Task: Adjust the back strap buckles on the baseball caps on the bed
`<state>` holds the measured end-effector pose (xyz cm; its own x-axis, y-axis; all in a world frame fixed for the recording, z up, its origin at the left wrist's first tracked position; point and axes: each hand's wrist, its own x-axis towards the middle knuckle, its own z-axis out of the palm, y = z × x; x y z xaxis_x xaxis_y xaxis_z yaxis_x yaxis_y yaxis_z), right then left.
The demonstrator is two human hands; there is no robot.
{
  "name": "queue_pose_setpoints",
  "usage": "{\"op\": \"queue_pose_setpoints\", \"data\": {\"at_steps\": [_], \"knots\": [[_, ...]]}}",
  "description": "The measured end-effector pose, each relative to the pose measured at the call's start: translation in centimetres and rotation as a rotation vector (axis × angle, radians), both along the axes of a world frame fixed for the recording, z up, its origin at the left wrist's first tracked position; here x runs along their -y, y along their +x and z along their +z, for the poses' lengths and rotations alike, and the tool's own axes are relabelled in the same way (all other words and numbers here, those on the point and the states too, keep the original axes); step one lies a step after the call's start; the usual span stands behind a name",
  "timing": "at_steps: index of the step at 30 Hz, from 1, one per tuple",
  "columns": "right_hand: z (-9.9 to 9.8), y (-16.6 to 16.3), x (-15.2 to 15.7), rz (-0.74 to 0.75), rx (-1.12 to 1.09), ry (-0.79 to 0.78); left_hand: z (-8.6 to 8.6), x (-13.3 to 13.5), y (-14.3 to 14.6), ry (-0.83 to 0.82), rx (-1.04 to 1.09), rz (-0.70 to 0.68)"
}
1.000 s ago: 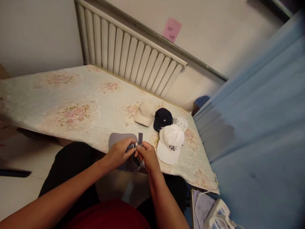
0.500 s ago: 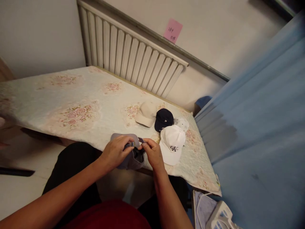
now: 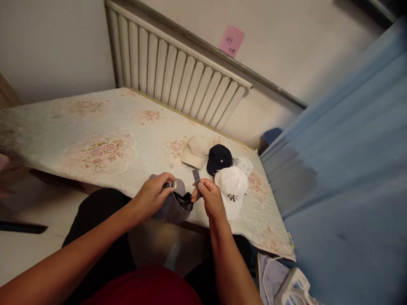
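A grey-purple baseball cap (image 3: 171,212) is held over the table's near edge, its dark inside facing up. My left hand (image 3: 155,192) pinches the cap's back by a metal buckle (image 3: 173,184). Between the thumb and fingers of my right hand (image 3: 210,197) is the cap's loose strap (image 3: 196,178), its free end pointing up and away from me. Strap end and buckle are apart. Just beyond my right hand lie a white cap (image 3: 232,186) with black letters, a navy cap (image 3: 219,159), a beige cap (image 3: 195,151) and a white patterned cap (image 3: 243,165), partly hidden.
A flowered cloth (image 3: 133,144) covers the table. Behind it is a white radiator (image 3: 178,63), with a pink note (image 3: 232,40) on the wall. A blue curtain (image 3: 343,161) hangs at the right. A white plastic object (image 3: 295,288) stands at the lower right.
My right hand has moved to the right with the strap, away from the buckle. The strap end now stands up free, and the gap between my hands is wider.
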<state>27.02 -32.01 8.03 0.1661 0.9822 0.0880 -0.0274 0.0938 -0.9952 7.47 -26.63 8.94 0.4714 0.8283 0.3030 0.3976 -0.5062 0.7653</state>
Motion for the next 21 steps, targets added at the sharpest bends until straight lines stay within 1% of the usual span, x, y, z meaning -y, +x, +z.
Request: {"op": "queue_pose_setpoints", "data": {"at_steps": [2, 4, 7, 10, 13, 15, 18, 21], "knots": [[0.7, 0.5, -0.1, -0.014, -0.04, 0.0, 0.8, -0.9, -0.4, -0.028, 0.042, -0.023], [1.8, 0.9, 0.1, -0.016, -0.112, 0.015, 1.8, -1.6, -0.9, -0.108, 0.144, -0.061], [4.3, 1.1, 1.0, -0.016, -0.216, 0.087, 3.9, -1.8, -1.9, -0.246, 0.331, -0.096], [7.5, 1.0, 2.1, -0.028, -0.264, 0.186, 6.2, -1.5, -2.7, -0.267, 0.438, -0.105], [9.8, 1.0, 2.1, -0.046, -0.253, 0.256, 7.6, -1.8, -2.6, -0.257, 0.49, -0.119], [10.5, 1.4, 1.1, -0.053, -0.221, 0.274, 7.8, -2.8, -1.9, -0.279, 0.503, -0.133], [10.7, 2.4, -1.4, -0.083, -0.185, 0.28, 7.9, -4.9, -0.2, -0.332, 0.534, -0.156], [11.3, 3.3, -3.0, -0.125, -0.189, 0.326, 8.8, -6.5, 1.2, -0.282, 0.615, -0.155]]}}
